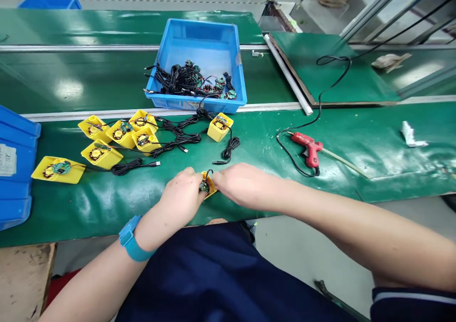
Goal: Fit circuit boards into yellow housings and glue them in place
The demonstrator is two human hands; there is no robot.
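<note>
Circuit board [204, 187] pinched by left hand [181, 194]; right hand [239, 185] grip unclear, yellow holder [212, 188] between.

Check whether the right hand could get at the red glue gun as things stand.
Probably yes. The right hand is at the small yellow tray, and only open green bench and the gun's thin black cord lie between it and the red glue gun. The cord looks unlikely to block it.

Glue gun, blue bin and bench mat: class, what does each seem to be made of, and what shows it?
The glue gun looks like glossy moulded red plastic, given its smooth, curved shell. The blue bin seems moulded plastic, with one-piece walls. The bench mat looks like glossy green PVC or rubber sheet, shown by its glare; which one is unclear.
</note>
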